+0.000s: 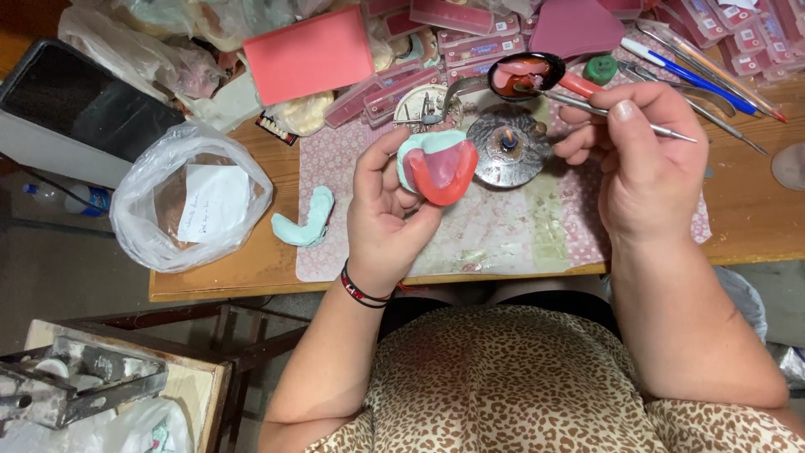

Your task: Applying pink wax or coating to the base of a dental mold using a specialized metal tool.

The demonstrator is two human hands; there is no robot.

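Note:
My left hand [387, 210] holds a pale green dental cast [434, 165] covered with a red wax plate, lifted above the table. My right hand [637, 159] grips a thin metal wax tool [587, 107] together with a red-handled spoon. The tool's tip rests in the spoon's bowl [524, 74], which holds melted red wax. Directly below the spoon stands a small round metal burner [506, 151] with a wick.
A second pale green cast [306, 220] lies on the wooden table [738, 201] at the left. A clear plastic bag [189, 205] with paper sits further left. Pink boxes [309, 52], tooth trays and metal instruments [713, 75] crowd the back. A patterned mat [503, 235] covers the work area.

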